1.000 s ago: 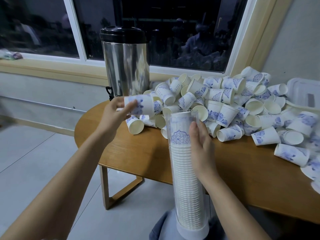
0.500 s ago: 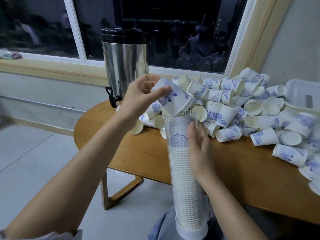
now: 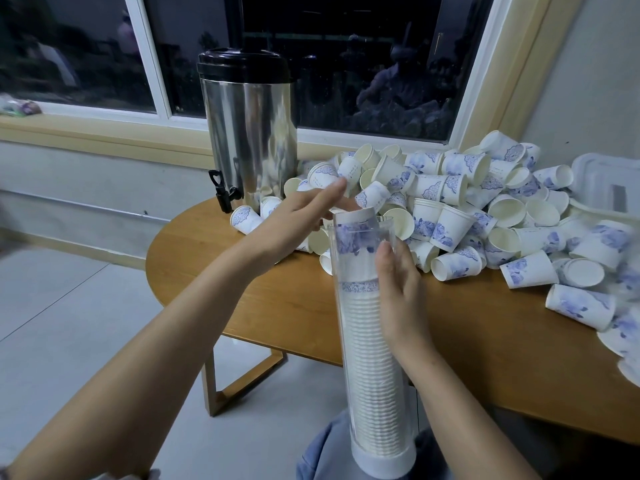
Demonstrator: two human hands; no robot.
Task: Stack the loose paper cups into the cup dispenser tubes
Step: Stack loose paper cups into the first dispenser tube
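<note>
A clear dispenser tube [image 3: 372,358] stands upright on my lap, packed with stacked white cups. A blue-flowered paper cup [image 3: 356,233] sits upside down in the tube's mouth, its base poking above the rim. My right hand [image 3: 398,289] holds the tube's upper right side, fingers wrapped round it. My left hand [image 3: 304,220] hovers just left of the tube's top with fingers stretched out and nothing in it. A big heap of loose cups [image 3: 460,209] covers the wooden table [image 3: 277,299] behind the tube.
A steel drinks urn [image 3: 247,129] with a black lid and tap stands at the table's back left by the window. A white plastic lid or tray [image 3: 609,188] lies at the far right. Tiled floor lies to the left.
My left hand carried a cup from the pile to the tube, dropped it upside down into the mouth and let go. My right hand stayed on the tube.
</note>
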